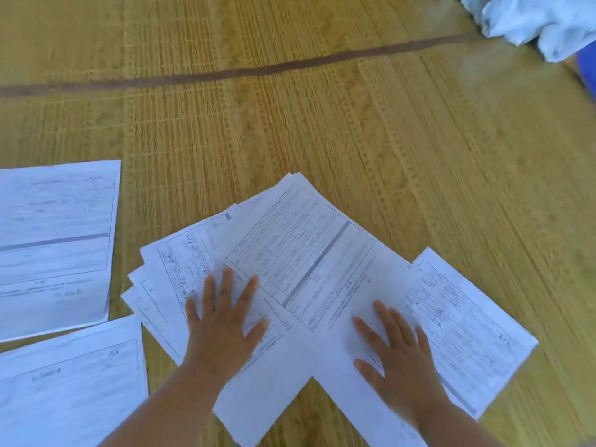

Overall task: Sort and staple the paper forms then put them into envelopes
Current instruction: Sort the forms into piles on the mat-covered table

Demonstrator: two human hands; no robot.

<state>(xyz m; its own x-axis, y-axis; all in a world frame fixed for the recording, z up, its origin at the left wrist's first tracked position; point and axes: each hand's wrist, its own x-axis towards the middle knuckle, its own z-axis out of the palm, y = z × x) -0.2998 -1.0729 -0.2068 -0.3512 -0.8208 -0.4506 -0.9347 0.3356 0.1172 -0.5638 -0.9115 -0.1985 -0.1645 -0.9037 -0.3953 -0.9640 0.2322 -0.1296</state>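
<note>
From the head camera, motion blur is smearing the print on every sheet, so the form text is not readable. The left hand (222, 321) is lying flat with fingers spread and straight, pressing on a fanned pile of white printed paper forms (300, 262); the right hand (396, 350) is pressing the same spread in the same flat, open way, gripping nothing. Under the left palm several sheets are overlapping, their lower layers mostly hidden. Just right of the right hand another white form sheet (467, 317) is sticking out from beneath the pile. Well left of the left hand, two separate white forms (54, 240) are being cut off by the frame edge. Beyond both hands the woven yellow straw mat (322, 124) is lying bare up to a dark seam (225, 74); a crumpled pale blue cloth (532, 17) is sitting far beyond the right hand, partly out of frame
</note>
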